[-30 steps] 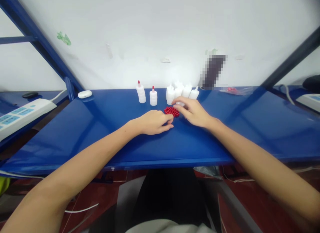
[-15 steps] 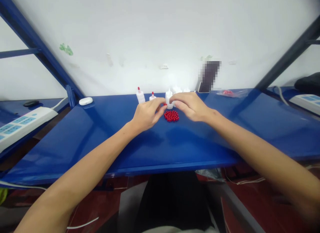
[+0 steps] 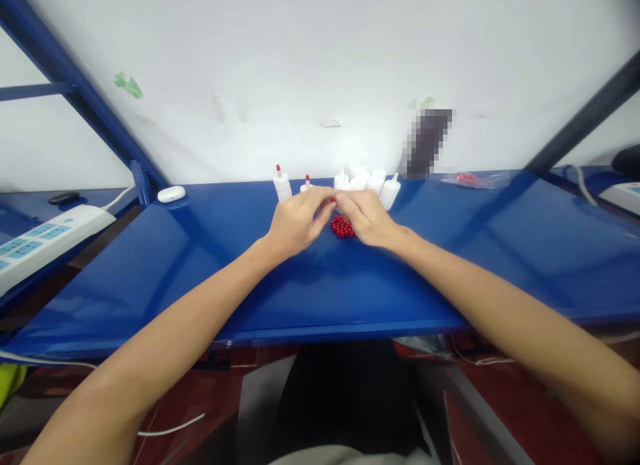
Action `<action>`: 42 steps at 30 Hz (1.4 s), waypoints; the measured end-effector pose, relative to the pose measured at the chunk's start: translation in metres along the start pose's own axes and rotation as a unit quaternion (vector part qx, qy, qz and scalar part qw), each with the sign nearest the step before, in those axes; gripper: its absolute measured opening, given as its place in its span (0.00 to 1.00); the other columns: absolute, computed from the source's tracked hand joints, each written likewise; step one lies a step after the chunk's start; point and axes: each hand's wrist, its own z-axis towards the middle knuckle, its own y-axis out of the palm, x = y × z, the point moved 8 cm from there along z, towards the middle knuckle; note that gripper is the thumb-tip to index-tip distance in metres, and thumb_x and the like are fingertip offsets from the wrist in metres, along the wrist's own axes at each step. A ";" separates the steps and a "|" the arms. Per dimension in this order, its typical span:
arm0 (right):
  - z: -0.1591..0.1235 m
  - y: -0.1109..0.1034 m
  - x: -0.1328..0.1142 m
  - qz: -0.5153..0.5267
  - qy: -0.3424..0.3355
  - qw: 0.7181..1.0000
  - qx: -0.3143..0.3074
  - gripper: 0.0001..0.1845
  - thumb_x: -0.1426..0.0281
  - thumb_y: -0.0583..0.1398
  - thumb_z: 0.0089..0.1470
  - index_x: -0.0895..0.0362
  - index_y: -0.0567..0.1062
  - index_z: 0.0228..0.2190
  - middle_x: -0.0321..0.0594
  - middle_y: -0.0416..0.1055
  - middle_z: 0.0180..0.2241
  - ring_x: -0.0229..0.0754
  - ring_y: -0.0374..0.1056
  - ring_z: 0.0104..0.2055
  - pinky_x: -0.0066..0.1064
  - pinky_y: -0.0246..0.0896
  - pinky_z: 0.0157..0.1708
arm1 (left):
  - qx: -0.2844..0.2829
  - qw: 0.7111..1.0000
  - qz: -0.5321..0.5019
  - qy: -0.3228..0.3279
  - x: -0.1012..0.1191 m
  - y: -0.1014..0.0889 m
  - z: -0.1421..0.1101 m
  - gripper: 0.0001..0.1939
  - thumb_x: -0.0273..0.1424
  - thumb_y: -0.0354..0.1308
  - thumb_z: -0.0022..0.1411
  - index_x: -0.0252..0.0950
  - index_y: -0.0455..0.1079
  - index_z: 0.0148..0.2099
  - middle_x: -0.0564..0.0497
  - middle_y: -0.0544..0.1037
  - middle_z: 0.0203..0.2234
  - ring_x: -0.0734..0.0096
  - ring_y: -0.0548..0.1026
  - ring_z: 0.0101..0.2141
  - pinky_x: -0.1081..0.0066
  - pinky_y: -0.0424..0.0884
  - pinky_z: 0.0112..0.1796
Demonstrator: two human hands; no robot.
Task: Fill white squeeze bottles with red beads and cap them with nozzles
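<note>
The red piece (image 3: 333, 200), pinched in the left hand (image 3: 295, 220), is probably light and stiff, best held by its sides; what is gripped by the right hand (image 3: 367, 216) cannot be told.

Along the far side of the glossy blue tabletop (image 3: 325, 288) are placed, left to right, a white rounded case (image 3: 171, 194), red-tipped white plastic bottles (image 3: 283, 187), all-white plastic bottles (image 3: 390, 194) and a clear plastic bag (image 3: 489, 181); small round red pieces (image 3: 343, 227) are clustered nearer.

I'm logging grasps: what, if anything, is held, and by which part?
The left grip holds a small red piece; by which part is hidden. Right grip: cannot tell.
</note>
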 end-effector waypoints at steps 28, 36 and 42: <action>-0.002 0.003 0.005 -0.091 0.078 0.992 -0.042 0.19 0.57 0.52 0.66 0.56 0.72 0.31 0.35 0.68 0.24 0.39 0.62 0.27 0.32 0.52 0.32 | -0.023 1.000 -0.016 -0.002 -0.007 0.004 -0.005 0.09 0.28 0.51 0.72 0.36 0.73 0.46 0.49 0.82 0.36 0.72 0.79 0.35 0.72 0.74 0.39; -0.003 0.007 0.005 -0.095 0.091 0.989 -0.069 0.16 0.59 0.56 0.62 0.56 0.72 0.28 0.34 0.66 0.23 0.38 0.61 0.26 0.31 0.49 0.29 | -0.030 0.997 -0.066 0.014 -0.001 0.008 -0.007 0.08 0.24 0.54 0.67 0.35 0.73 0.44 0.49 0.81 0.36 0.72 0.78 0.36 0.71 0.75 0.38; -0.005 0.007 0.007 -0.051 0.093 0.993 -0.048 0.12 0.64 0.56 0.62 0.56 0.75 0.41 0.32 0.71 0.24 0.38 0.65 0.26 0.31 0.55 0.30 | -0.015 0.996 -0.086 0.012 0.000 0.010 -0.008 0.08 0.23 0.54 0.68 0.35 0.73 0.45 0.48 0.80 0.36 0.73 0.77 0.35 0.72 0.74 0.37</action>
